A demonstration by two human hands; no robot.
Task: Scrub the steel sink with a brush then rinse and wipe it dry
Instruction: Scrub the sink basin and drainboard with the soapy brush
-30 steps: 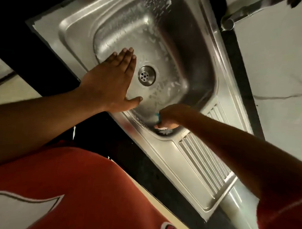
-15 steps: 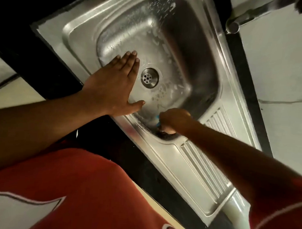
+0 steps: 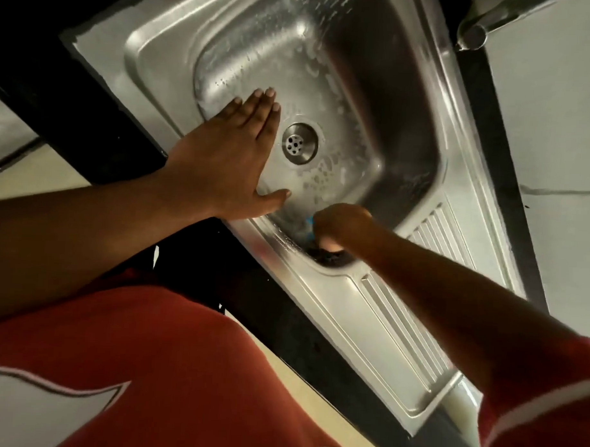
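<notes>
Barely shifted since earlier, the right hand (image 3: 340,225) grips a blue brush (image 3: 309,228) at the sink's (image 3: 325,74) five-o'clock corner, while the flat, open left hand (image 3: 222,160) braces at nine o'clock, where suds could make it slip.

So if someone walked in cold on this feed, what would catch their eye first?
Probably the two bare arms reaching into the square stainless steel sink: the left hand lies flat, fingers straight, just left of the round perforated drain. Next, the right hand at the basin's near corner, curled round a mostly hidden blue scrubbing brush. Soapy streaks cover the basin floor, and a metal tap spout juts in at top right.
</notes>
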